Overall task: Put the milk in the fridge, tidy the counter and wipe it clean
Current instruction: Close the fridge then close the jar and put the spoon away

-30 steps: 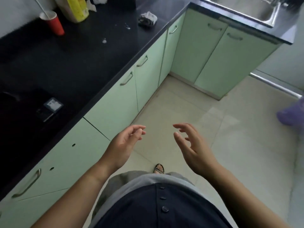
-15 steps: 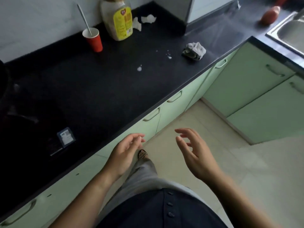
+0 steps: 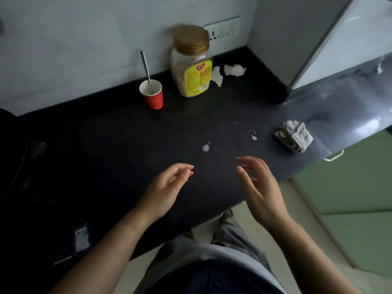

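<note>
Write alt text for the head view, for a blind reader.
Empty left hand and right hand hover above a black countertop spotted with white spills. Behind stand a red paper cup holding a spoon and a gold-lidded jar; a crumpled grey cloth lies right.

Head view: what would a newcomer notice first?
The left hand and right hand hover empty over the black counter. At the back wall stand a gold-lidded jar and, to its left, a red cup with a spoon. In the middle lie white spills, a crumpled cloth to their right.
</note>
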`<move>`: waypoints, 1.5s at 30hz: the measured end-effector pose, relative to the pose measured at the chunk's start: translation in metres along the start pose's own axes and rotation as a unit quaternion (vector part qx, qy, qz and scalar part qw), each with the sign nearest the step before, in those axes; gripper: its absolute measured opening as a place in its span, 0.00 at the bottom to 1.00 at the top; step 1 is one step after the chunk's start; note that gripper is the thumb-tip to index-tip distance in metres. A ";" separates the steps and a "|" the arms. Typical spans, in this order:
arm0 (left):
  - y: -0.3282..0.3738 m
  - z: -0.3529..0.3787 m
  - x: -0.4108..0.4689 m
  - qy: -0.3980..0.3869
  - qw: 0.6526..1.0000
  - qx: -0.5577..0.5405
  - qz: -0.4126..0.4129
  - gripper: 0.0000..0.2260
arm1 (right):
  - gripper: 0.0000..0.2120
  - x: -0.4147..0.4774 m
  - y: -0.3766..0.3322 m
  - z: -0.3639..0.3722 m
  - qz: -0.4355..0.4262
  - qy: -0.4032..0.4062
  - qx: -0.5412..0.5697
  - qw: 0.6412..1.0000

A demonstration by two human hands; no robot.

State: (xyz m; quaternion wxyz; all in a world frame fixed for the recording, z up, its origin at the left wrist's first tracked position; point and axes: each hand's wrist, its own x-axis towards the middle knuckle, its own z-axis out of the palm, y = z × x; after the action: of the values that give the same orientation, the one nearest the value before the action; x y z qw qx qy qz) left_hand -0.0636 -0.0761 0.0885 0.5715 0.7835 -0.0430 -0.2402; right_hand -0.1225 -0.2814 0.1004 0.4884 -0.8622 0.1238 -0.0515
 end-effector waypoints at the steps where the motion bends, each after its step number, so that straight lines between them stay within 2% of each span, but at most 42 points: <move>1: 0.006 -0.005 0.013 0.016 1.000 0.007 0.004 0.10 | 0.14 0.023 -0.001 -0.001 -0.013 -0.016 -0.005 1.000; 4: 0.030 -0.022 0.054 0.058 0.998 0.034 0.009 0.13 | 0.17 0.100 -0.013 -0.004 -0.078 -0.057 -0.026 0.995; 7: 0.056 -0.044 0.097 0.098 0.992 0.078 0.011 0.08 | 0.18 0.181 -0.036 -0.007 -0.136 -0.074 -0.033 0.987; 11: 0.082 -0.072 0.146 0.147 0.980 0.135 0.006 0.10 | 0.18 0.278 -0.070 -0.006 -0.209 -0.085 -0.082 0.971; 15: 0.091 -0.092 0.189 0.219 0.962 0.161 0.017 0.09 | 0.24 0.350 -0.090 0.009 -0.260 -0.107 -0.135 0.950; 18: 0.086 -0.099 0.214 0.256 0.952 0.167 0.026 0.09 | 0.24 0.380 -0.091 0.022 -0.288 -0.132 -0.186 0.930; 24: 0.060 -0.117 0.260 0.260 0.934 0.243 -0.029 0.18 | 0.26 0.413 -0.078 0.037 -0.324 -0.200 -0.262 0.887; 27: 0.043 -0.123 0.271 0.219 0.931 0.289 -0.043 0.20 | 0.25 0.414 -0.072 0.034 -0.327 -0.194 -0.260 0.888; 29: 0.035 -0.128 0.277 0.186 0.924 0.331 -0.057 0.25 | 0.24 0.414 -0.067 0.033 -0.334 -0.190 -0.259 0.886; 33: 0.028 -0.134 0.283 0.172 0.924 0.336 -0.062 0.32 | 0.23 0.413 -0.063 0.033 -0.337 -0.176 -0.250 0.890; 37: 0.019 -0.135 0.290 0.176 0.928 0.326 -0.036 0.32 | 0.22 0.412 -0.062 0.037 -0.327 -0.167 -0.248 0.896; 42: 0.015 -0.134 0.299 0.205 0.928 0.311 -0.025 0.27 | 0.20 0.422 -0.070 0.033 -0.309 -0.186 -0.255 0.897; 45: 0.015 -0.134 0.302 0.210 0.927 0.308 -0.044 0.31 | 0.18 0.426 -0.078 0.032 -0.320 -0.192 -0.267 0.888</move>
State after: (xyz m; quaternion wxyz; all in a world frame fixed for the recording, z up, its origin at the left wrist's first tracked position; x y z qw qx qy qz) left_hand 0.2623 -0.0669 0.0341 0.2866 0.9547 0.0400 -0.0700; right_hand 0.3079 -0.3286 0.1371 0.2106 -0.9462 -0.2458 -0.0035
